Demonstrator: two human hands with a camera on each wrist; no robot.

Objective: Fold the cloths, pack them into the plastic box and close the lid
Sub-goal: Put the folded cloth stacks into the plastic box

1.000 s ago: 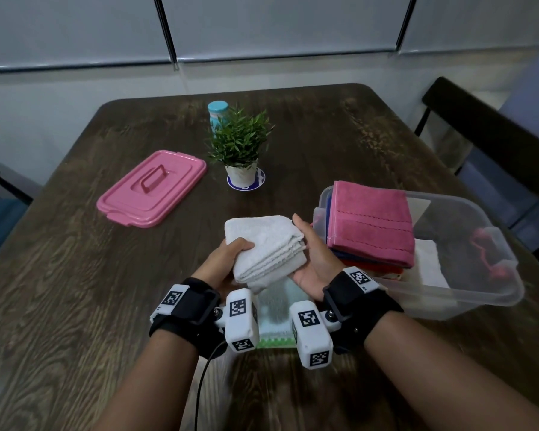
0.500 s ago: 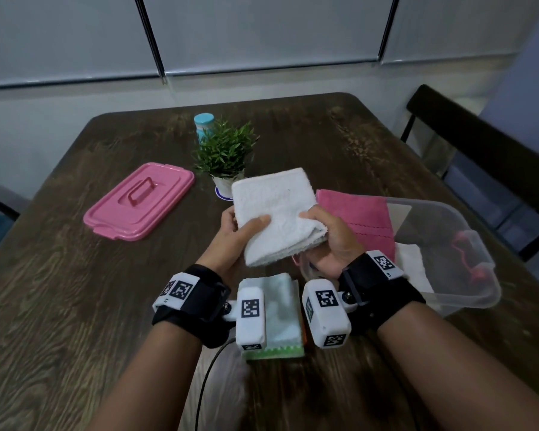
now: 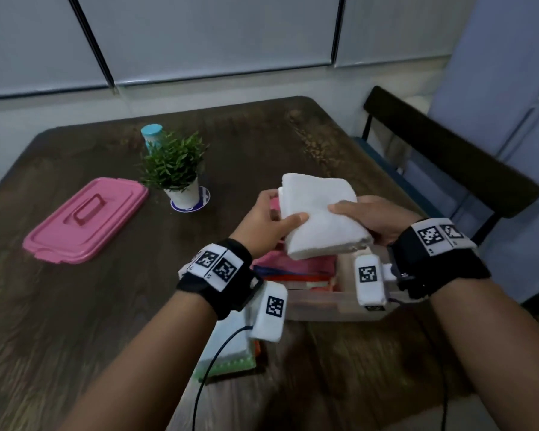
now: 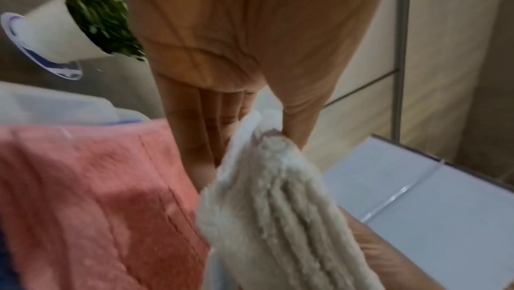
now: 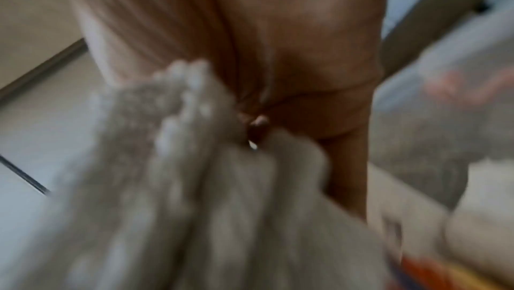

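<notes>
Both hands hold a folded white cloth (image 3: 319, 214) in the air above the clear plastic box (image 3: 333, 306). My left hand (image 3: 269, 220) grips its left edge, thumb on top. My right hand (image 3: 374, 217) grips the right edge the same way. In the left wrist view the white cloth (image 4: 281, 213) shows its stacked folded layers just over a folded pink cloth (image 4: 92, 202) lying in the box. Under the pink cloth (image 3: 296, 264) are blue and orange layers. The pink lid (image 3: 86, 219) lies on the table at the left. The right wrist view is blurred, filled by the white cloth (image 5: 194, 196).
A small potted plant (image 3: 176, 172) on a coaster stands at mid table with a blue-capped bottle (image 3: 151, 135) behind it. Another folded pale green cloth (image 3: 231, 353) lies near the front edge under my left wrist. A dark chair (image 3: 448, 150) stands at the right.
Both hands have carried the white cloth to the right, from in front of the box to above the pink cloth in it. The view has turned right too.
</notes>
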